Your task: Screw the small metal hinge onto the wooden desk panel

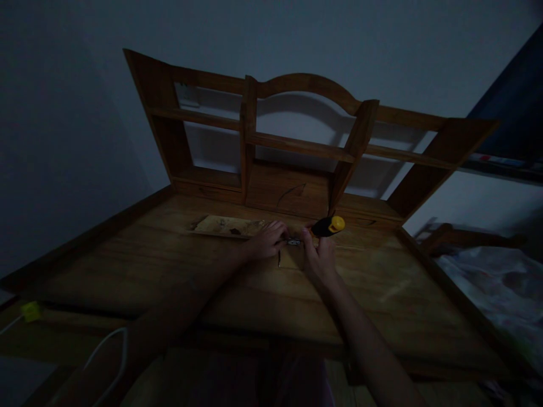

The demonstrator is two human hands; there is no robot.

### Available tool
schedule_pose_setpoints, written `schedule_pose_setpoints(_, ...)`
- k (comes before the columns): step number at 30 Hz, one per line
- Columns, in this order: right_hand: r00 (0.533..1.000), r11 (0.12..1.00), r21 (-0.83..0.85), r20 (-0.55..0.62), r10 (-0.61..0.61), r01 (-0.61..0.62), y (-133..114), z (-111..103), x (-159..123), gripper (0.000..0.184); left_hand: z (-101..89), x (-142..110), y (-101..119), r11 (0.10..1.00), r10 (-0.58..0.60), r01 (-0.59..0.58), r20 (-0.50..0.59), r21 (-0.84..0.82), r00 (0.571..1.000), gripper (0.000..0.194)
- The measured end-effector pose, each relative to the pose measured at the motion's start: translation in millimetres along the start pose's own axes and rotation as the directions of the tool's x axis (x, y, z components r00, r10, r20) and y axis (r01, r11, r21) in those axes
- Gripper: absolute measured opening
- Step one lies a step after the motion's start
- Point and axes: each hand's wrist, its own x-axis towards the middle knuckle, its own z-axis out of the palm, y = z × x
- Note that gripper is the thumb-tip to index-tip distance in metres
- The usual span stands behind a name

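A screwdriver (326, 227) with a black and yellow handle is in my right hand (320, 254), its yellow end tipped up to the right. Its shaft and tip are hard to see in the dim light. Between my hands lies a small silvery metal fitting (294, 242), perhaps a hinge. My left hand (268, 240) has its fingers bent and pinched at the fitting's left end. A pale wooden board (229, 226) with dark marks lies flat, partly behind my left hand. Just below the fitting is a thin dark object (279, 259), too small to name.
The wooden desk top (169, 271) carries a shelf unit (297, 148) along its back, against the wall. A yellow block with a white cable (30, 311) sits at the front left. Pale crumpled fabric or plastic (492, 282) lies beyond the right edge.
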Motion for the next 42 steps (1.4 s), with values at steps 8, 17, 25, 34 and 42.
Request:
schedule_pose_setpoints(8,0.995,0.981,0.173,-0.026,0.098,-0.092,-4.8,-5.7,3.4,0.011,-4.8,-0.2,7.1,1.0,-0.003,0.003,0.003,-0.002,1.0,0.012)
schedule_pose_setpoints(17,0.967,0.968,0.078,-0.071,0.245,-0.24,12.4,-14.4,19.8,0.043,-0.1,0.3,1.9,1.0,0.014,-0.014,-0.007,-0.024,1.0,0.011)
schedule_pose_setpoints(25,0.972,0.975,0.065,-0.091,0.216,-0.21,5.2,-7.3,22.2,0.042,-2.2,-0.6,4.4,0.999,0.025,-0.026,-0.014,-0.041,1.0,0.012)
schedule_pose_setpoints(34,0.961,0.97,0.018,-0.133,0.242,-0.241,14.5,-14.3,21.1,0.039,-1.1,-0.9,7.1,1.0,0.006,-0.007,-0.024,-0.011,1.0,0.009)
schedule_pose_setpoints(42,0.986,0.99,0.092,-0.11,0.121,-0.112,-0.3,-13.9,23.1,0.026,4.4,0.4,1.6,1.0,0.024,-0.025,-0.024,-0.009,0.999,0.012)
